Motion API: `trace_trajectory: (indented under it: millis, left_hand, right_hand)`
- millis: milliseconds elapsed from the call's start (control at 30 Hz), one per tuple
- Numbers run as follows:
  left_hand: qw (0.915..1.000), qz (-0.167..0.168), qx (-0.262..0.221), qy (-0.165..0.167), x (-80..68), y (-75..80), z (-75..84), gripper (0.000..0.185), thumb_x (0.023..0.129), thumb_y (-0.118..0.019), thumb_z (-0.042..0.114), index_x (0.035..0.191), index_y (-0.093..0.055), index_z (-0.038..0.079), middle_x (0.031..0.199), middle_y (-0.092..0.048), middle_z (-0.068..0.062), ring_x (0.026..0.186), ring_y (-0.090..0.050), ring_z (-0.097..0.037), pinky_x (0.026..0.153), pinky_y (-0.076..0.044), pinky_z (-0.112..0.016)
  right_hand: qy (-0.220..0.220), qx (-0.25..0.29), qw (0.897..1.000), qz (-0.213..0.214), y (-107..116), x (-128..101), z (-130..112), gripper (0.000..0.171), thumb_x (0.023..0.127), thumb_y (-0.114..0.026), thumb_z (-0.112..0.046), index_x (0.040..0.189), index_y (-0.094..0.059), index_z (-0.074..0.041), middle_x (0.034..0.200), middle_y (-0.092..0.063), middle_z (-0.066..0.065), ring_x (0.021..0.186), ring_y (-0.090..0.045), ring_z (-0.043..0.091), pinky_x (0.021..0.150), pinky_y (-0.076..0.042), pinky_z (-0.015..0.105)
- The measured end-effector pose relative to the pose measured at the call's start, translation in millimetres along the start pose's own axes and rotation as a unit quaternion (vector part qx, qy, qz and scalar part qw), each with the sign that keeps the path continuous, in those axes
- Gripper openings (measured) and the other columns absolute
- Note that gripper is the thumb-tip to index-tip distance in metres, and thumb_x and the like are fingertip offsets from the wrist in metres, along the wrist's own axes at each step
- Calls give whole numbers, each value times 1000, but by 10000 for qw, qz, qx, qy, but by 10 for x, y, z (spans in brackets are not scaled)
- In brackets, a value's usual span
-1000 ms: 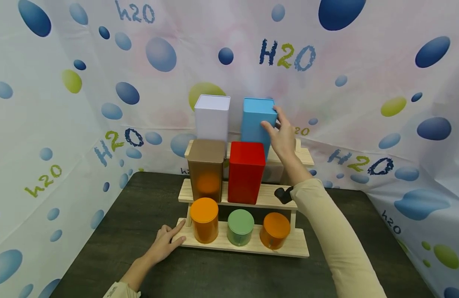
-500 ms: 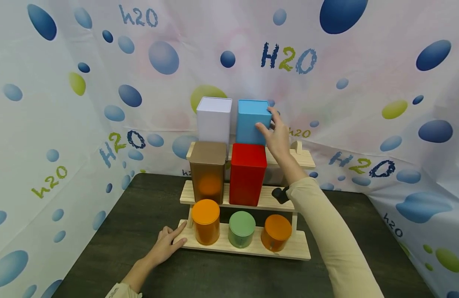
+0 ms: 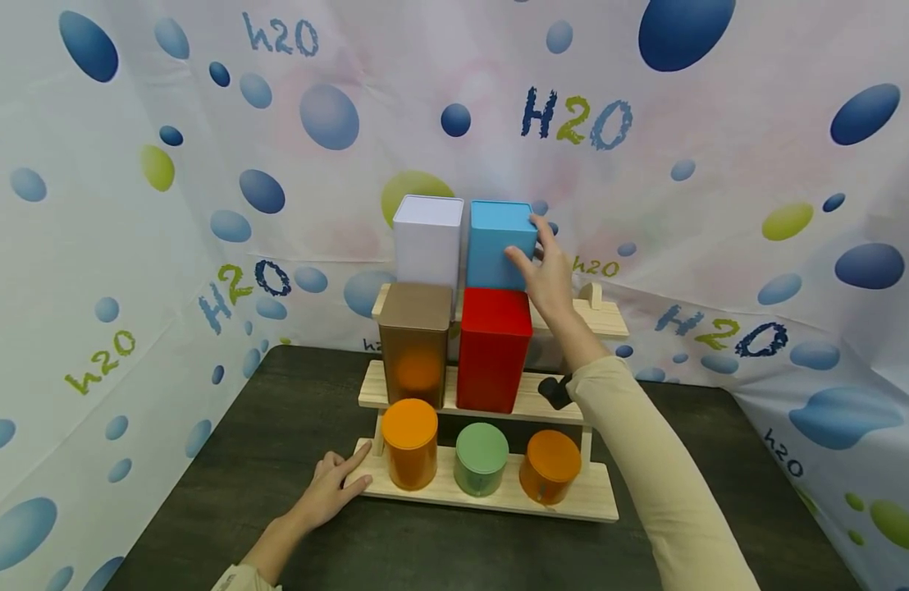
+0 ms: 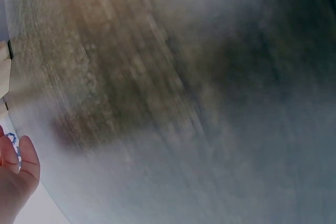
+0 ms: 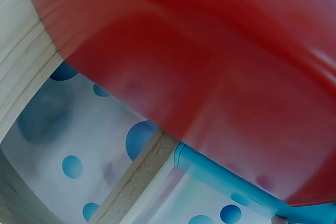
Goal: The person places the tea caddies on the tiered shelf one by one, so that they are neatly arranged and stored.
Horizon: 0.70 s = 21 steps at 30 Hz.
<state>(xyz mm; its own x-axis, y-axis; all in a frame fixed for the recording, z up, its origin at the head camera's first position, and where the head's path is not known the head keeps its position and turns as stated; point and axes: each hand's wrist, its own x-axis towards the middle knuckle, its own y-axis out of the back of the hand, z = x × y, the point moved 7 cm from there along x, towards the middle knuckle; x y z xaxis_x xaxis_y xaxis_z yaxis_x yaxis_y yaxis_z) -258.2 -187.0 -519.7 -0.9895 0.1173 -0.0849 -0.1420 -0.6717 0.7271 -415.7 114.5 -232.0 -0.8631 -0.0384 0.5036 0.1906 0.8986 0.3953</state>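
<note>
On the top shelf of a three-tier wooden rack (image 3: 602,492), my right hand (image 3: 552,283) grips the light blue square canister (image 3: 501,246), thumb on its front and fingers at its right side. The canister stands upright beside a white square canister (image 3: 427,246), its lower part hidden behind the red square canister (image 3: 495,353). In the right wrist view, the red canister (image 5: 210,66) fills much of the picture, with part of the blue canister (image 5: 226,174) below it. My left hand (image 3: 322,497) rests its extended index finger and thumb on the left end of the bottom shelf.
A brown square canister (image 3: 413,345) shares the middle shelf with the red one. Along the bottom shelf stand a taller orange round tin (image 3: 410,447), a green round tin (image 3: 481,461) and a shorter orange one (image 3: 550,468). A patterned curtain (image 3: 454,66) hangs behind the dark table (image 3: 233,460).
My right hand has shifted the blue canister left, closer to the white one; in the last half second it has barely moved. The left hand stays at the rack's lower left end.
</note>
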Motion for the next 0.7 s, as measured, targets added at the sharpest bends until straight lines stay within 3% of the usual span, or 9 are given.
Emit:
trace_trajectory:
  millis: [400,700]
  left_hand:
    - [9999,82,31,-126,19,22,23,59,90,-59,31,143,-39,12,85,-32,-5,78,-25,-19,68,-20,-31]
    - [9999,59,100,-19,-7,22,4,60,90,-60,31,143,-39,12,87,-33,-7,80,-26,-20,68,-21,-31]
  right_hand:
    - [-60,-224,9997,77,17,-3,-31,68,90,-61,-27,147,-28,-12,144,-38,23,122,-47,46,93,-43,56]
    - [-271,-44,9992,-297,27,-6,25,78,90,-60,-31,151,-15,-11,148,-32,19,129,-43,38,98,-41,51]
